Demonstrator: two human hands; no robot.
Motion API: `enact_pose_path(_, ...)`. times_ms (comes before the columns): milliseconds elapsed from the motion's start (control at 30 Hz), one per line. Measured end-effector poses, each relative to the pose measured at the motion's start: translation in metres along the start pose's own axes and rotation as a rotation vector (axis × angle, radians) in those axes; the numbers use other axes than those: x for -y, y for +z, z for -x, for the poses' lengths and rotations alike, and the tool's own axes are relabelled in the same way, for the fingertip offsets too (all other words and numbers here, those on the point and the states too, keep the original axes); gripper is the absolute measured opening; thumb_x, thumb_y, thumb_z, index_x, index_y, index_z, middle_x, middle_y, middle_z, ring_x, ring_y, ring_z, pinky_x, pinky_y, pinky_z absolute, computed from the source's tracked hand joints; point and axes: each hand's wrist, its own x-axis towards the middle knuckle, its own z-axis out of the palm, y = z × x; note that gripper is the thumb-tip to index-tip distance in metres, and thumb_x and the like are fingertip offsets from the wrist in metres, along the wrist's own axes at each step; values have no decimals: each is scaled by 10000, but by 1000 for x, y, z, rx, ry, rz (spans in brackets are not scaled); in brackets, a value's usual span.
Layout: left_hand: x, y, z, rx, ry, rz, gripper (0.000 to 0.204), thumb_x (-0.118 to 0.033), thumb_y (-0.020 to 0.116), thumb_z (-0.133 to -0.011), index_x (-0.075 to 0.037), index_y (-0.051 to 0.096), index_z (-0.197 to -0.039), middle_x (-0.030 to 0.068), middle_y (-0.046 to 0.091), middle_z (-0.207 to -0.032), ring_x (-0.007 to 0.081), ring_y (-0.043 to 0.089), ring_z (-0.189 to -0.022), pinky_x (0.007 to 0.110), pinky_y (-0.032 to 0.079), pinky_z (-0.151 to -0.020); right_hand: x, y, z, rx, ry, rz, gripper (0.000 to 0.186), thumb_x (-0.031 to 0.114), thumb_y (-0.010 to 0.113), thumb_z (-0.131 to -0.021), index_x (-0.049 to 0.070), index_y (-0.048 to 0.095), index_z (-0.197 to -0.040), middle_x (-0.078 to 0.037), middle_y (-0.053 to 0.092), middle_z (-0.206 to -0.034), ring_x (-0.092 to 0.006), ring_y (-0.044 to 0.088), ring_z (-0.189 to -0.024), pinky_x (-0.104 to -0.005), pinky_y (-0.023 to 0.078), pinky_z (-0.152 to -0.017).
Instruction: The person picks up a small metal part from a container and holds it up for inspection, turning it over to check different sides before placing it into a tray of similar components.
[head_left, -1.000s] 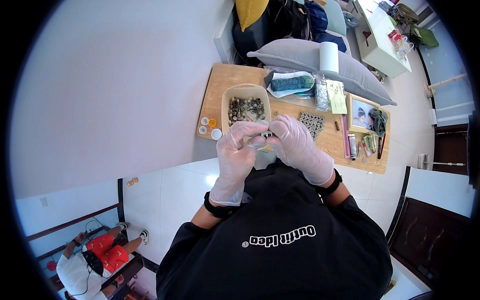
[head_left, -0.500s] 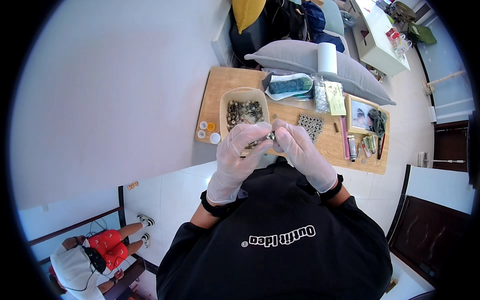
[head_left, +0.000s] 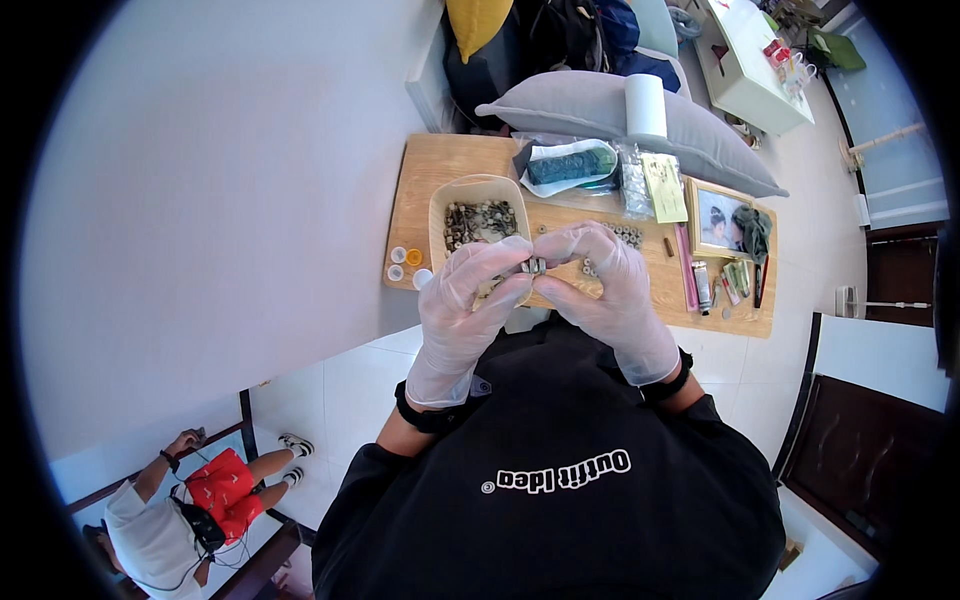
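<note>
Both of my hands wear thin translucent gloves and meet over the table's near edge. A small, shiny round metal part (head_left: 534, 266) sits between them. My left hand (head_left: 465, 305) pinches its left side with thumb and fingertips, while my right hand (head_left: 608, 285) grips its right side the same way. Partly behind my left hand stands a cream plastic bin (head_left: 437, 205) holding many small metal pieces (head_left: 485, 218). Beyond my right fingers is a group of small round grey metal pieces (head_left: 628, 236), partly covered by that hand.
On the wooden table (head_left: 425, 155) are small caps (head_left: 413, 257), a paper-lined dark blue bundle (head_left: 575, 167), a yellow note (head_left: 663, 185), a framed picture (head_left: 722, 215) and several tubes (head_left: 702, 285). A grey cushion (head_left: 560, 100) and white roll (head_left: 646, 107) lie beyond. Another person (head_left: 165, 525) sits lower left.
My right hand has turned and spread wider, covering more of the grouped round pieces. The held metal part now shows more clearly between both hands. The other person's arm has reached outward.
</note>
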Motion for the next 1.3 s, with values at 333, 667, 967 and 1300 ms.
enact_pose_path(333,-3,1,-5,12,27,-40,307,27,753,-761,-15,670,-1054,91,697,-966,185,654,-816,275,513,-718,-3,-10,-1,-27,-94,148,275,133,814,-729,99,699,-977,-56,714,-880,-213,693,-772,-292,535,-671)
enact_pose_path(667,3,-3,2,-35,-166,248,296,55,711,-802,-23,682,-1087,99,700,-1044,154,651,-921,261,510,-777,0,-11,-2,11,-154,164,249,80,780,-749,99,698,-983,-58,721,-960,-214,701,-859,-306,561,-705)
enact_pose_path(967,11,-3,9,-85,-229,357,279,84,689,-813,0,675,-1079,118,671,-1091,163,637,-976,282,533,-848,-26,-51,12,-225,122,-122,248,-54,748,-747,28,679,-970,-65,716,-967,-126,675,-876,-240,523,-779)
enact_pose_path(1300,20,0,9,-63,-298,346,256,107,659,-829,27,666,-1071,131,649,-1111,150,626,-939,301,561,-836,-171,-117,132,-106,534,520,138,78,726,-778,27,701,-904,-87,678,-764,-172,649,-694,-286,522,-670)
